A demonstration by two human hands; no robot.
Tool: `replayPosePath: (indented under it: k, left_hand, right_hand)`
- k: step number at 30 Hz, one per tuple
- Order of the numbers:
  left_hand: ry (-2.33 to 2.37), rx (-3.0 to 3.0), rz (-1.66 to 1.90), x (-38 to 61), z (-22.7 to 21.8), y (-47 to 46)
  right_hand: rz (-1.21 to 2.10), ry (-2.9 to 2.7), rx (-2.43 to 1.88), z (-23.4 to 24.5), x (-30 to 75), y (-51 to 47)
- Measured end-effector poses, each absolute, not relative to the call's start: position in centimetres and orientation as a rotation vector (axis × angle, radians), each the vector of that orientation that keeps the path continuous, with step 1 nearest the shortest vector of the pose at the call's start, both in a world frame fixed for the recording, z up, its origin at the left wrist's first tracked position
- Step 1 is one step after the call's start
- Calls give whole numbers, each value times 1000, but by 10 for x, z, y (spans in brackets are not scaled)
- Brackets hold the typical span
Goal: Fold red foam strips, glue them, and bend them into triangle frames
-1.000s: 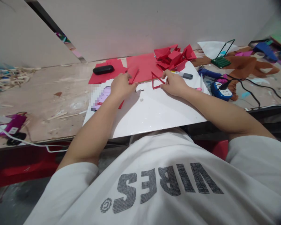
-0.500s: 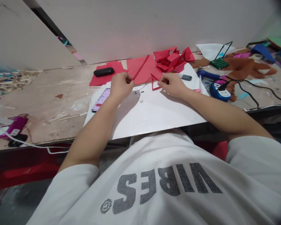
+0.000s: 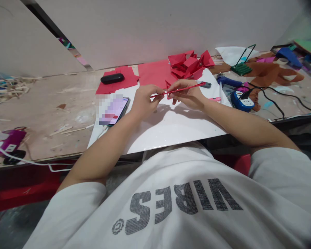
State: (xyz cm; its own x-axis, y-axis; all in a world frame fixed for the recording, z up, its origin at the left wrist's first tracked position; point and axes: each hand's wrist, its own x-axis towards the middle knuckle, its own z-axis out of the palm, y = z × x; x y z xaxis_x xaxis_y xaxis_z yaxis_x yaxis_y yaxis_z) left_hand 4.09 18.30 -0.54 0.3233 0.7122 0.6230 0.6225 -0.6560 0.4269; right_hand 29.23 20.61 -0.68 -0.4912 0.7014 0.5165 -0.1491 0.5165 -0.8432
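Both my hands are raised a little above a white board (image 3: 171, 128) and pinch one thin red paper strip (image 3: 189, 88). My left hand (image 3: 145, 102) grips its left end between thumb and fingers. My right hand (image 3: 186, 95) holds it near the middle, and the strip sticks out to the right past my fingers. A small red paper triangle (image 3: 168, 84) shows just behind my right hand; I cannot tell whether my fingers touch it. Behind lie flat red sheets (image 3: 155, 72) and a heap of folded red paper shapes (image 3: 190, 64).
A phone (image 3: 114, 110) lies on the board's left part, a black case (image 3: 112, 78) on a red sheet. A grey-handled cutter (image 3: 208, 84), a blue glue gun (image 3: 229, 81), a blue-white socket (image 3: 242, 100) with black cables sit right. Wooden sticks (image 3: 7, 88) pile at far left.
My left hand lifted the red strip off the red sheet and swung it level; my right hand left the triangle's base and closed on the strip. Both hands rose off the board.
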Motion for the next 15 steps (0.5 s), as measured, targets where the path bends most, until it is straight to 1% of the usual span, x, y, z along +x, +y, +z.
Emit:
replayPosePath:
  k: [7,11,15]
  left_hand:
    - [1278,2571,1267,45,-9,179]
    - [1218,2648,1282,48,-5,174]
    - [1173,2685,1285,49,-4,174]
  right_hand:
    - [596,-2009,-522,-2,297,199]
    - [536,-2016,-589,1,296,193]
    - [568,-2016,-523,1,296,191]
